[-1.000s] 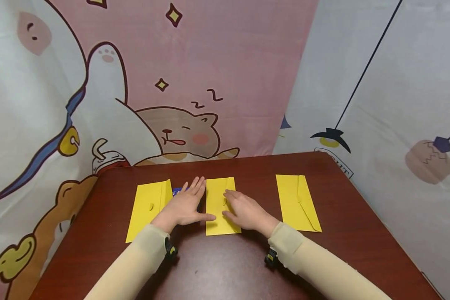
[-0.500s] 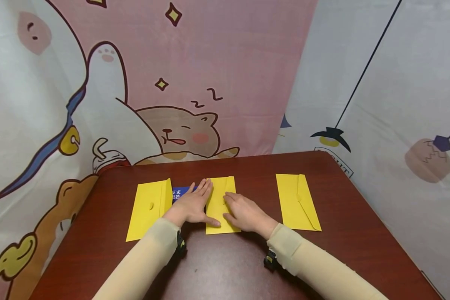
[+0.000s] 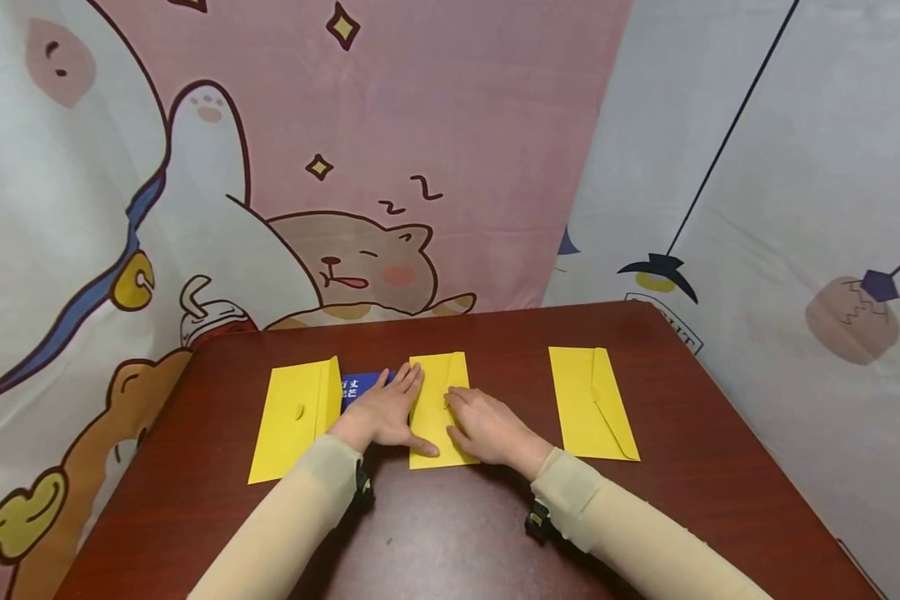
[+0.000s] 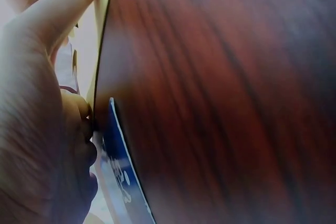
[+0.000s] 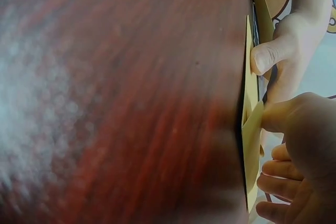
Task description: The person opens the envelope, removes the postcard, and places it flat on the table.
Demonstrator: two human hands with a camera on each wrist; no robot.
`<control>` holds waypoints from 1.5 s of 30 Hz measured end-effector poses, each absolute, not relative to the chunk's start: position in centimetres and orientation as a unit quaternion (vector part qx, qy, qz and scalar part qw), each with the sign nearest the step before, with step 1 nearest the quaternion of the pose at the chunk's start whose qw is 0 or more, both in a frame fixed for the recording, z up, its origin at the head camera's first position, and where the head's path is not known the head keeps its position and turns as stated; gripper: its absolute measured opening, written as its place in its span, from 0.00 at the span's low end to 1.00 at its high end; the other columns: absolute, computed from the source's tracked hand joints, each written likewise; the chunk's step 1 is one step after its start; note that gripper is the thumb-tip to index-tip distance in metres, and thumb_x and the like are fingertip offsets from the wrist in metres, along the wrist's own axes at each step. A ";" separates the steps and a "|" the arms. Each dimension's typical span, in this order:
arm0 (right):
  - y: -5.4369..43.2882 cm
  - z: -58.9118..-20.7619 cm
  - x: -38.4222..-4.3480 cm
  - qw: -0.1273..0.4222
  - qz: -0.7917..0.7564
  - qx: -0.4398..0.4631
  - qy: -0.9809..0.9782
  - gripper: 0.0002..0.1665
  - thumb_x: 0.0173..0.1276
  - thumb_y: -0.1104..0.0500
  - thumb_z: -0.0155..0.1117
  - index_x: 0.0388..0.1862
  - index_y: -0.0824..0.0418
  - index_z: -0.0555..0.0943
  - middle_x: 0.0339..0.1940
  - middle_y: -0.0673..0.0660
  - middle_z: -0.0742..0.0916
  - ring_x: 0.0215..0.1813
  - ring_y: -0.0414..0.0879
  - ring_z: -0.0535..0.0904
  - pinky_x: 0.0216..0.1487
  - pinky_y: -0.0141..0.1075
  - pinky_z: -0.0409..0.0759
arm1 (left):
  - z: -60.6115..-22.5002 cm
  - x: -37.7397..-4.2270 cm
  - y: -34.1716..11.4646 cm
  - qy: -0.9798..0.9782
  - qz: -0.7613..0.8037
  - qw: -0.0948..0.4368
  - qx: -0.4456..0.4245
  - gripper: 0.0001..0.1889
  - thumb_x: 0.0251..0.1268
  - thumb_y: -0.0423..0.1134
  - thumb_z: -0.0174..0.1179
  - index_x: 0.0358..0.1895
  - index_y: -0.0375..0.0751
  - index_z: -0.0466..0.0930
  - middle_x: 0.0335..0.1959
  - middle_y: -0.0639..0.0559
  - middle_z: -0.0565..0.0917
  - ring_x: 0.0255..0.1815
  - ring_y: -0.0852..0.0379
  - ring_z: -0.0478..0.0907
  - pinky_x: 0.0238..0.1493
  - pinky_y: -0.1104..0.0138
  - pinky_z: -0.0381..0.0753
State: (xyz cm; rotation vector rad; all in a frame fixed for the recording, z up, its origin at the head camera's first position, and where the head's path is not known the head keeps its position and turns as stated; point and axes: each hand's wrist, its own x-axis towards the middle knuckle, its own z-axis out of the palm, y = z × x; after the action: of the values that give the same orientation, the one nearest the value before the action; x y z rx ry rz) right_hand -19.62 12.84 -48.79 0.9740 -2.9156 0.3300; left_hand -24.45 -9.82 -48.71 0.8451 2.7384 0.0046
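Observation:
Three yellow envelopes lie on the table; the middle envelope (image 3: pixel 431 408) is under both hands. My left hand (image 3: pixel 382 417) rests along its left side, fingers spread and thumb reaching over the lower part. With loosely bent fingers, my right hand (image 3: pixel 491 425) touches the flap side near the small tab. In the right wrist view, the right thumb meets the point of the flap (image 5: pixel 253 140), which stands slightly up. A blue card (image 3: pixel 363 383) with white characters sits between the left and middle envelopes, partly hidden by the left hand.
The left envelope (image 3: pixel 288 417) has its flap raised along the right edge. Further right lies another envelope (image 3: pixel 573 400), its flap folded over. The brown wooden table (image 3: pixel 420 533) ends at cartoon-printed curtains (image 3: pixel 495 167) behind and on the sides.
My left hand has shifted right onto the middle envelope, uncovering more of the blue card. The right hand stays almost in place at the flap.

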 end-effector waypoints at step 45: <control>18.4 -49.3 -19.3 0.084 0.075 0.271 -0.956 0.32 0.80 0.56 0.59 0.75 0.72 0.73 0.78 0.67 0.73 0.79 0.60 0.68 0.77 0.57 0.65 | -48.9 -24.5 -9.6 0.950 0.021 0.148 0.273 0.78 0.41 0.88 0.60 0.87 0.39 0.40 0.88 0.45 0.41 0.88 0.49 0.35 0.83 0.50 0.35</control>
State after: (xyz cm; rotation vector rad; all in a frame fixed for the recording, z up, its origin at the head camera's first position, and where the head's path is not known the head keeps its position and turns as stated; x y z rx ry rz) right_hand -19.32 18.38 -49.31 0.8091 -2.8534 0.2229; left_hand -24.49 -9.56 -48.86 0.7868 2.7338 0.0598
